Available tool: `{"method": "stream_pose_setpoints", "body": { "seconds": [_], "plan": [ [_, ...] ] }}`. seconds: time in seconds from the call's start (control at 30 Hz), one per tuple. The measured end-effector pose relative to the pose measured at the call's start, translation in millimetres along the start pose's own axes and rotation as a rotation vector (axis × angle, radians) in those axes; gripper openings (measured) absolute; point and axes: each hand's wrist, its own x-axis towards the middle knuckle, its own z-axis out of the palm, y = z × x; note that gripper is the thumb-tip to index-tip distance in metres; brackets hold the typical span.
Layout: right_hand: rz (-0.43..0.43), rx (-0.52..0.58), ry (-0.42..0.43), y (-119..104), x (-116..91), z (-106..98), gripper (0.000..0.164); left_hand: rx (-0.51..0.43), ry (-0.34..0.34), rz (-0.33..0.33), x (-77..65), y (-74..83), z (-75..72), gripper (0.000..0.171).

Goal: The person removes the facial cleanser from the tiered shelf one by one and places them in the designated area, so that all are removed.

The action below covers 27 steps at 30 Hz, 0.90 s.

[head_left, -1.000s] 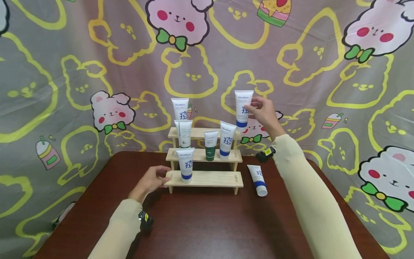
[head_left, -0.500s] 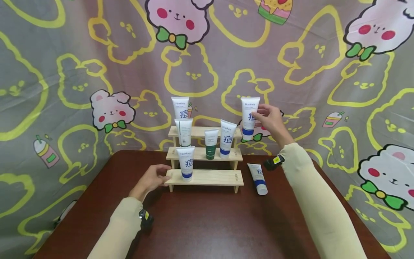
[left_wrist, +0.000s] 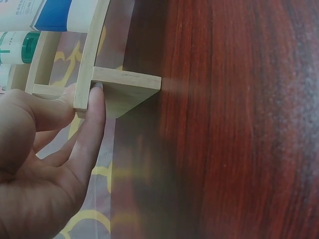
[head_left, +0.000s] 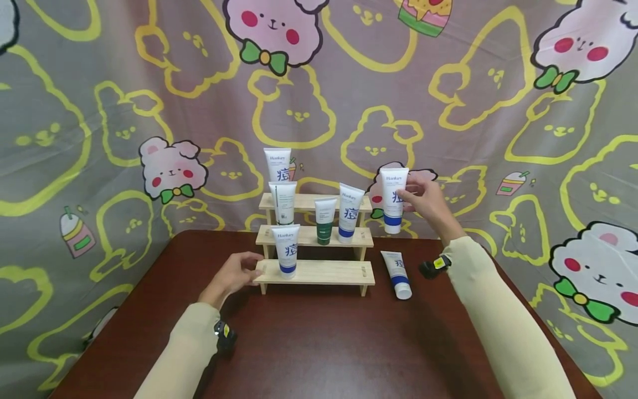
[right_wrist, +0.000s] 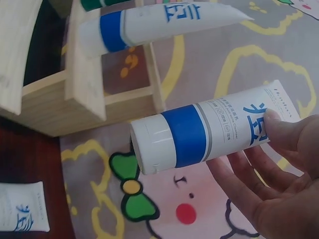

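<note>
A white tube with a blue band (head_left: 393,200) is held upright in the air by my right hand (head_left: 430,199), right of the wooden tiered stand (head_left: 344,271). Thumb and fingers pinch its upper part, as the right wrist view shows. My left hand (head_left: 234,280) grips the left end of the stand's lowest step, thumb above and a finger (left_wrist: 94,119) beneath the board. On that step stands a white-and-blue tube (head_left: 287,250). The middle step bears a white tube (head_left: 284,204), a smaller white-and-green tube (head_left: 325,220) and a white-and-blue tube (head_left: 351,213).
Another white-and-blue tube (head_left: 277,163) stands on the top step at left, its lower part hidden. One more tube (head_left: 396,275) lies on the dark red table (head_left: 319,343), right of the stand. A patterned cloth (head_left: 309,122) hangs behind.
My right hand has moved right and downward with the tube, away from the top step's right end. The left hand stays on the stand, and the other tubes stay put.
</note>
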Motion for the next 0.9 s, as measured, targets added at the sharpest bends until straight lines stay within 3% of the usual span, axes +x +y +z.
{"method": "stream_pose_setpoints", "body": {
  "seconds": [0.13, 0.37, 0.67, 0.9],
  "plan": [
    [0.023, 0.013, -0.015, 9.5, -5.1, -2.8, 0.048, -0.005, 0.0, 0.009, 0.1, -0.9, 0.0, 0.038],
    [0.035, -0.069, -0.03, 24.0, -15.9, -5.5, 0.045, -0.023, -0.009, 0.028, -0.5, -1.9, -2.1, 0.038],
    [0.087, -0.062, -0.082, 42.1, -32.6, -13.4, 0.044, -0.009, -0.005, 0.017, 1.0, -1.4, -1.1, 0.038],
    [0.141, -0.125, -0.113, 55.6, -41.4, -19.5, 0.051, 0.012, 0.003, 0.003, -0.3, -0.6, -0.3, 0.037]
  ]
}}
